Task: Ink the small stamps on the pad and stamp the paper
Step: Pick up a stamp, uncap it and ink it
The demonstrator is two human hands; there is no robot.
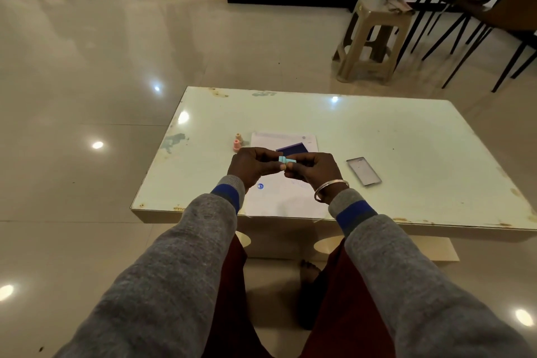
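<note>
A small light-blue stamp (284,160) is held between both hands above the white paper (279,200). My left hand (252,166) grips its left end and my right hand (312,169) grips its right end. Behind the hands the purple ink pad (293,149) lies on the far part of the paper, partly hidden. Two pinkish stamps (237,142) stand upright on the table just left of the paper. One blue round print (260,186) shows on the paper near my left wrist.
The low white table (406,139) carries a flat grey lid (363,171) to the right of the paper. A plastic stool (374,41) and black chair legs stand beyond the table at the right. Shiny tiled floor surrounds it.
</note>
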